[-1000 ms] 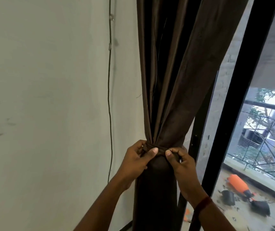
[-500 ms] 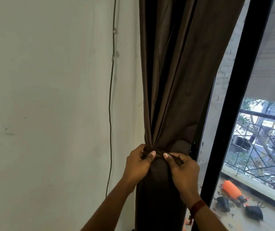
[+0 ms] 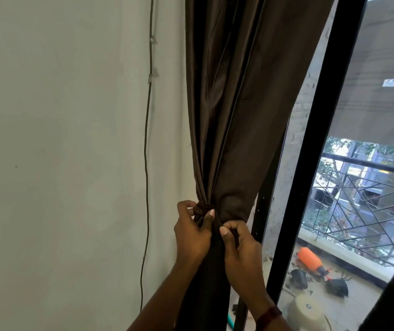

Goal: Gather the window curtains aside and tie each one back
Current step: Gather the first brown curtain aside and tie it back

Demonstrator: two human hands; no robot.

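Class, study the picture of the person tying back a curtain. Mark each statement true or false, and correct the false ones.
1. The brown curtain is bunched together beside the wall. True.
2. Only the left hand touches the curtain. False: the right hand pinches the fabric too, just below the tie that the left hand holds.
3. A thin cable runs down the wall left of the curtain. True.
4. The right wrist is bare. False: it wears a dark red band.
5. The orange object lies indoors. False: it lies outside, beyond the black window frame.
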